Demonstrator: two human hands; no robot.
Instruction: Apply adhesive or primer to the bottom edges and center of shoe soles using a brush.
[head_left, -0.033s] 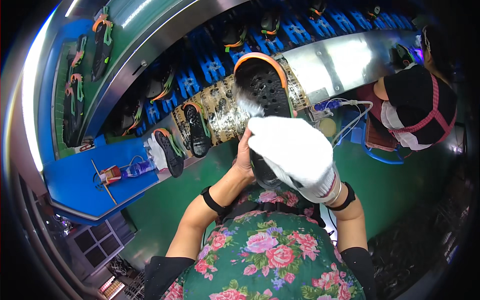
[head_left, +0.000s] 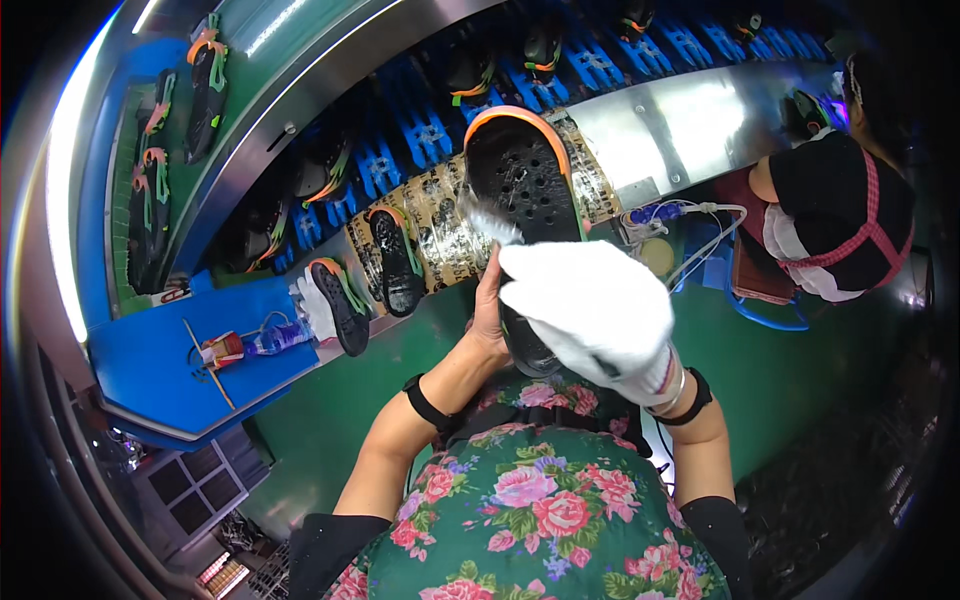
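Note:
My bare left hand grips a black shoe with an orange rim, held up in front of me with its studded sole facing me. My right hand, in a white glove, lies over the heel half of the sole and hides it. A pale, blurred brush tip sticks out of the glove onto the sole's left edge. Both wrists wear black bands.
Two more black shoes lie on the tape-wrapped bench edge. Behind it a conveyor of blue holders carries several shoes. A blue shelf at left holds a bottle. Another person works at right.

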